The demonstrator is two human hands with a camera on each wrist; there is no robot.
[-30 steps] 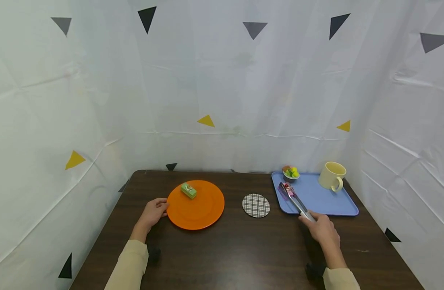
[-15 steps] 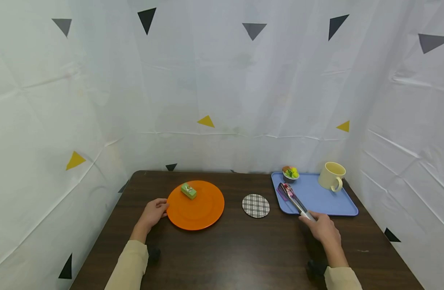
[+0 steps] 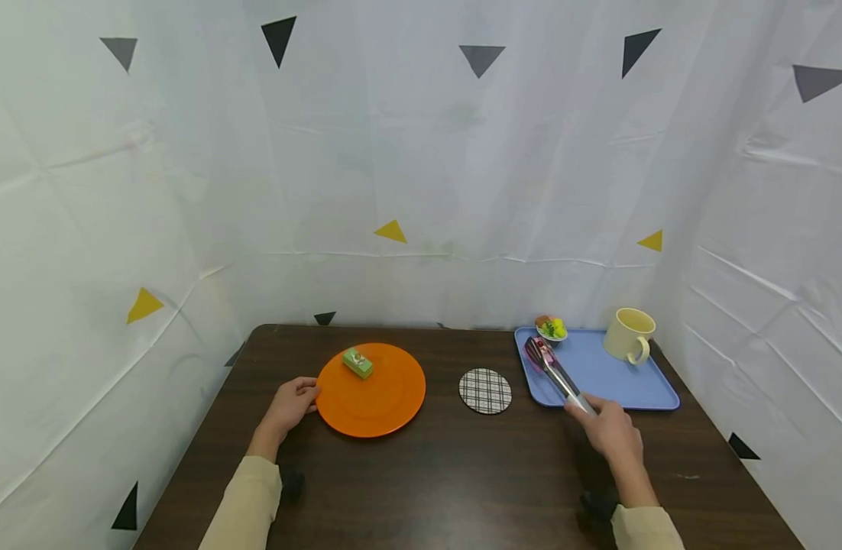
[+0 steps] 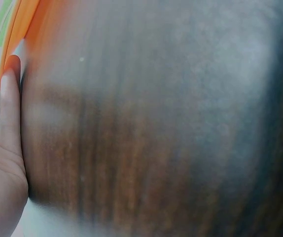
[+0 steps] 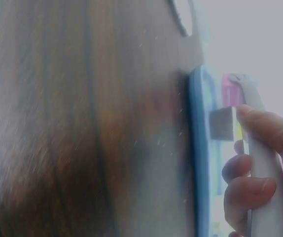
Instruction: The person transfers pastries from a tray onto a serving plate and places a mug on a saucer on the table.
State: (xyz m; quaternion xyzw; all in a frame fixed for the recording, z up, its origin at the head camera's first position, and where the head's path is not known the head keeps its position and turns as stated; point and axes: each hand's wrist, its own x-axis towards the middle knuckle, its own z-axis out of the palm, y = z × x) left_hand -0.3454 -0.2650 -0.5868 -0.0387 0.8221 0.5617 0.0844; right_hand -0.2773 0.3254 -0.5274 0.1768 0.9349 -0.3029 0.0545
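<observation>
My left hand (image 3: 288, 405) pinches the left rim of an orange plate (image 3: 373, 397). In the left wrist view its fingers (image 4: 11, 113) lie at the plate's edge. A small green block-shaped piece (image 3: 357, 363) sits on the plate's upper left. My right hand (image 3: 613, 429) grips metal tongs (image 3: 567, 386), with fingers curled round the handle (image 5: 268, 207). The tongs' tips are over the left part of a blue tray (image 3: 616, 382), around a small pink piece (image 3: 546, 351); its exact kind I cannot tell.
On the tray stand a pale yellow mug (image 3: 629, 334) at the back right and a small cup of yellow and green food (image 3: 552, 328) at the back left. A round checked coaster (image 3: 485, 391) lies between plate and tray. White curtains surround the dark table (image 3: 421, 489).
The tongs' tips have risen a little and shifted slightly left, with the pink piece moving up between them. My left hand and the plate keep their place.
</observation>
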